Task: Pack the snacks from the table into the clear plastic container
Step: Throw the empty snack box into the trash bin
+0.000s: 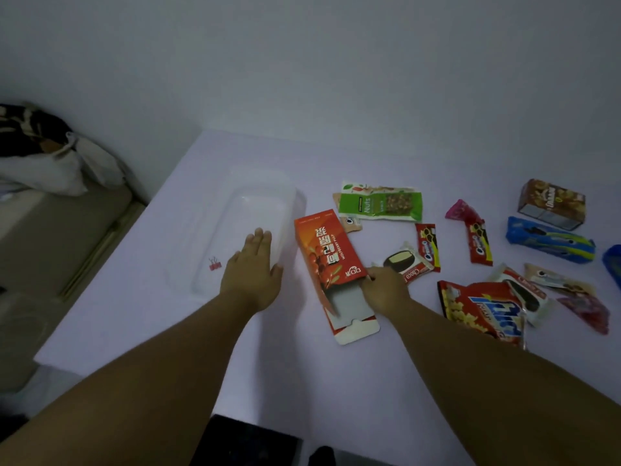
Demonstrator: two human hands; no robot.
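Observation:
The clear plastic container [258, 203] lies on the white table, left of centre. My left hand [252, 274] rests flat against its near right corner, fingers together, holding nothing. An orange-red carton [327, 253] with its end flap open lies just right of the container. My right hand [383, 287] pinches the carton's edge near the open end. Snacks spread to the right: a green nuts packet [381, 206], a Choco pie [405, 262], red Oreo packs [428, 247], a red popcorn bag [480, 309].
A small red binder clip [215, 265] lies left of my left hand. Further right are a brown box [551, 203], a blue cookie pack [551, 240] and a pink wrapper [462, 210]. The table's left edge drops toward a bed with bags [43, 156].

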